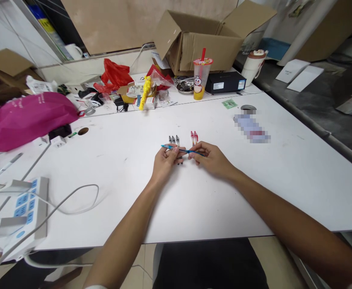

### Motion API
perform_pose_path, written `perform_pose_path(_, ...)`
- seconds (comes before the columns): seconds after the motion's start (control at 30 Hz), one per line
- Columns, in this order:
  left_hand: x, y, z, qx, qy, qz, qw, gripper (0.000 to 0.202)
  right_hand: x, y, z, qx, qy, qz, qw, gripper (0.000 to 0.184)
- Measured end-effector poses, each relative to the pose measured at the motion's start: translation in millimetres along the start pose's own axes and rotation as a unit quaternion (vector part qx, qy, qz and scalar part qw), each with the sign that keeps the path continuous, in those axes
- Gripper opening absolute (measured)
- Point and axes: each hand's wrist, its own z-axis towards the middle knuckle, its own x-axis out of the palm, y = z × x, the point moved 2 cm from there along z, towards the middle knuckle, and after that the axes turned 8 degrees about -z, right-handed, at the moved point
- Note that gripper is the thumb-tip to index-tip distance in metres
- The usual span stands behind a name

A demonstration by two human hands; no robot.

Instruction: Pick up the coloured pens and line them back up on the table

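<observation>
A thin blue pen (182, 150) lies crosswise between both hands, just above the white table (254, 192). My left hand (164, 163) pinches its left part with closed fingers. My right hand (210, 159) grips its right part, fingers curled round it. Just beyond my fingers three dark-tipped pens (174, 139) lie side by side on the table. Two red-tipped pens (193, 137) lie to their right.
A power strip (25, 208) with white cables sits at the near left. A pink bag (25, 118) lies far left. At the back stand a drink cup (200, 78), a black box (226, 82), an open cardboard box (206, 40) and small clutter.
</observation>
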Motion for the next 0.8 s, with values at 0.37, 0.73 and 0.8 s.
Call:
perform_pose_path(0.37,-2.0,-2.4,1.0,0.003,-0.03,-0.032,0.999,0.044,3.6,1.7,-2.0,-0.016,0.009,-0.04,0.999,0.029)
perform_pose_path(0.73,-3.5,-3.8,1.4,0.002,-0.037,-0.037,0.999,0.043,3.7,4.0,-2.6,-0.019,-0.004,-0.053,0.998,0.029)
perform_pose_path(0.8,-3.6,-3.8,1.6,0.003,-0.04,-0.038,0.999,0.042,3.6,4.4,-2.8,-0.017,-0.004,-0.046,0.999,0.027)
